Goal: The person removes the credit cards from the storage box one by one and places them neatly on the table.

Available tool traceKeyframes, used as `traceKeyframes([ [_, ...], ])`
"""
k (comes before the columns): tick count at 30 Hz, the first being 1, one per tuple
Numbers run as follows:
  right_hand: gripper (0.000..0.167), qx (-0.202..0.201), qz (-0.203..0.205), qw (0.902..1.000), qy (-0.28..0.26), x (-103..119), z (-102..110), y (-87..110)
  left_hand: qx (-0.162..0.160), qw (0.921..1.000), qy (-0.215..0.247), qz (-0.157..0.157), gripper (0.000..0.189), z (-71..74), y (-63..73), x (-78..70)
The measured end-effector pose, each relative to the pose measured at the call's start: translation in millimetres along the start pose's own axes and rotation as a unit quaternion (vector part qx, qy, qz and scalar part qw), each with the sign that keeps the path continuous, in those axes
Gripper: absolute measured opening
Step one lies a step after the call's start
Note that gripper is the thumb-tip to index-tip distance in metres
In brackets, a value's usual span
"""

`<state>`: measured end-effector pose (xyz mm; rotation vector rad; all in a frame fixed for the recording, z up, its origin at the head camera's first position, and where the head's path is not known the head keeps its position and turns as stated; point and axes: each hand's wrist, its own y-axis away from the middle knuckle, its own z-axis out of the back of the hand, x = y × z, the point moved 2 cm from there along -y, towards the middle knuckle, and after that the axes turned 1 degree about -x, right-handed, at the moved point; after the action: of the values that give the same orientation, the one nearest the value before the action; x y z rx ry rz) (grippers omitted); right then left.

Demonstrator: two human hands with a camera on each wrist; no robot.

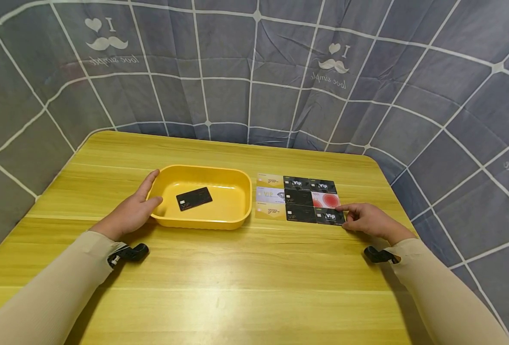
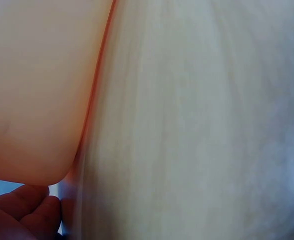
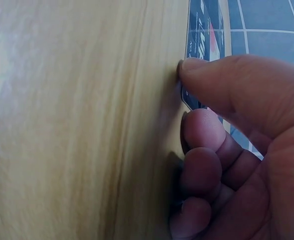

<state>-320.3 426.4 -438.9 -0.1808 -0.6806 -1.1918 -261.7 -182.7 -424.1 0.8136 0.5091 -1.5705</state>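
My left hand (image 1: 131, 211) grips the left rim of a yellow plastic tray (image 1: 202, 224), its thumb over the rim; curled fingers (image 2: 42, 215) show against the tray wall (image 2: 32, 100) in the left wrist view. Inside the tray lies a black VIP card (image 1: 194, 199), slightly turned. My right hand (image 1: 368, 221) is at the near right corner of a block of cards. Its thumb (image 3: 211, 80) and index finger pinch the right end of a black card with white Vip lettering (image 1: 328, 216). That card lies flat on the table, and the remaining fingers are curled.
Several cards lie edge to edge in rows right of the tray: gold cards (image 1: 270, 211), a pale VIP card (image 1: 269, 195), black cards (image 1: 299, 214) and a red-and-white card (image 1: 323, 199). A wood-grain table (image 1: 237, 278) carries everything. Grey checked cloth (image 1: 228, 57) hangs behind.
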Motion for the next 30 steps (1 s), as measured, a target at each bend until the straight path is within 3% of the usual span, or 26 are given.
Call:
traceKeyframes([
  [18, 0.055, -0.007, -0.008, 0.9999, 0.009, 0.1, -2.2, 0.1, -0.006, 0.9999, -0.010, -0.001, 0.076, -0.4, 0.0, -1.4],
  [30, 0.056, -0.025, 0.013, 0.9996, -0.005, 6.6, 7.1, 2.7, 0.000, 1.0000, -0.005, -0.001, 0.077, 0.1, 0.7, -1.1],
])
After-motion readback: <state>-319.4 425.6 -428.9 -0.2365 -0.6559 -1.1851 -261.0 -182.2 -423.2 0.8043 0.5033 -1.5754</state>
